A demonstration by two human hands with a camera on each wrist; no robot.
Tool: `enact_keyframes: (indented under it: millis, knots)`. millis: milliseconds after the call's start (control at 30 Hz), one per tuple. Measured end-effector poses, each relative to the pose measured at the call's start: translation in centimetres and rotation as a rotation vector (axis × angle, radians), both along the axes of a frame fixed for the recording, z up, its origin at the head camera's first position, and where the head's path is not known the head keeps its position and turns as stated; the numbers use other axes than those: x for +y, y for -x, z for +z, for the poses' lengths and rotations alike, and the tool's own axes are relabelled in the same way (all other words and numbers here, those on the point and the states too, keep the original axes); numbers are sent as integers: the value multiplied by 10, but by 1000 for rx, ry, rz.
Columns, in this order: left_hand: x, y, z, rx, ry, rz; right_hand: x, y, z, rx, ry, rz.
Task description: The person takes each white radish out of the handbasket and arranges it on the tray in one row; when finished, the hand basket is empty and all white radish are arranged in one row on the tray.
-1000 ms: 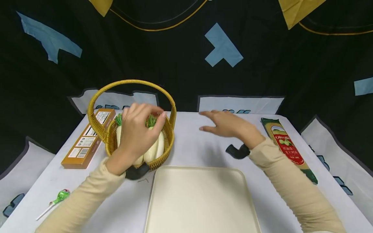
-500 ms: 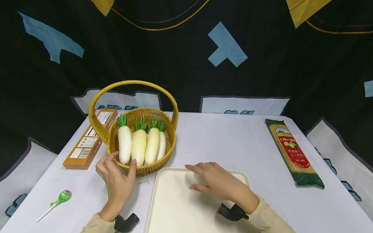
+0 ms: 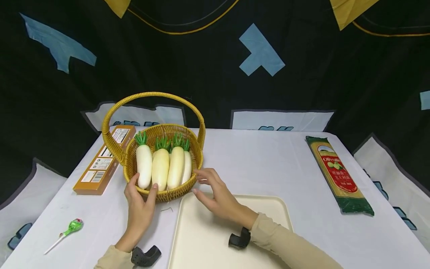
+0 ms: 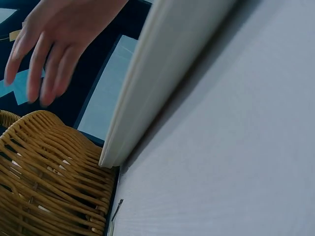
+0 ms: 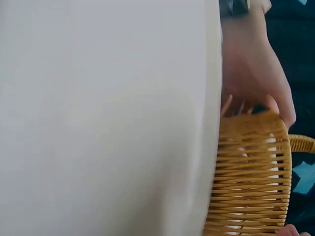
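A yellow wicker basket (image 3: 171, 193) with a tall arched handle stands left of centre, holding several white radishes (image 3: 160, 169) with green tops. My left hand (image 3: 139, 215), thumb and fingers spread, touches the basket's front-left rim; the right wrist view shows this left hand (image 5: 256, 69) against the basket's wall (image 5: 248, 182). At the front-right rim is my right hand (image 3: 220, 198), fingers extended and slightly bent, holding nothing; whether its fingertips touch the rim cannot be told. In the left wrist view, my right hand (image 4: 59, 51) appears above the basket (image 4: 59, 167).
A cream tray (image 3: 231, 239) lies in front, partly under my right forearm. An orange-brown box (image 3: 100, 164) is behind and left of the basket, with a green lollipop (image 3: 74, 225) at front left. A pasta packet (image 3: 339, 173) lies on the right.
My left hand came down from above the basket to its front-left rim. My right hand swung from the right, over the tray, up to the basket's right front. The basket barely shifts.
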State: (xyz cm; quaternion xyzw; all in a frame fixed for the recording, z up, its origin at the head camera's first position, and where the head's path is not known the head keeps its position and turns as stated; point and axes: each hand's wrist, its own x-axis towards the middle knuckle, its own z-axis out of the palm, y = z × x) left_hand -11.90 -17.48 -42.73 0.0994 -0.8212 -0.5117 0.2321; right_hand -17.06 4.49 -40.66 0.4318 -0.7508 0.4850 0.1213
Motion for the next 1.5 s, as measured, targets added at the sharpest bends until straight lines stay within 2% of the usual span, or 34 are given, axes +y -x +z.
enact_keyframes:
  millis: [100, 200, 333, 400, 600, 667, 733, 833, 933, 1033, 1233, 1333, 1500]
  knots:
    - [1, 1, -1, 6, 4, 4, -16, 15, 10, -143, 74, -29]
    - [2, 1, -1, 13, 8, -4, -30, 27, 22, -294, 78, -130]
    - [3, 1, -1, 19, 19, -9, -46, 39, 37, -416, -6, -323]
    - [3, 1, -1, 26, 26, -2, -55, 45, 44, -465, -52, -389]
    - [0, 2, 0, 53, 34, 8, -83, 53, 60, -696, -196, -475]
    - [-1, 2, -1, 52, 39, 10, -90, 54, 63, -781, -216, -490]
    - [-2, 2, -1, 50, 42, 15, -94, 55, 64, -837, -239, -495]
    - [-2, 1, -2, 52, 39, 22, -97, 55, 64, -846, -306, -476]
    - [-2, 2, -2, 51, 37, 13, -96, 55, 63, -788, -369, -452]
    - [-1, 3, -2, 41, 35, 6, -93, 56, 62, -738, -391, -423]
    - [0, 3, -1, 39, 28, 7, -89, 58, 61, -719, -400, -354]
    - [0, 3, -1, 41, 30, 7, -87, 58, 61, -749, -386, -308]
    - [0, 3, -3, 45, 40, 15, -82, 57, 61, -845, -316, -184]
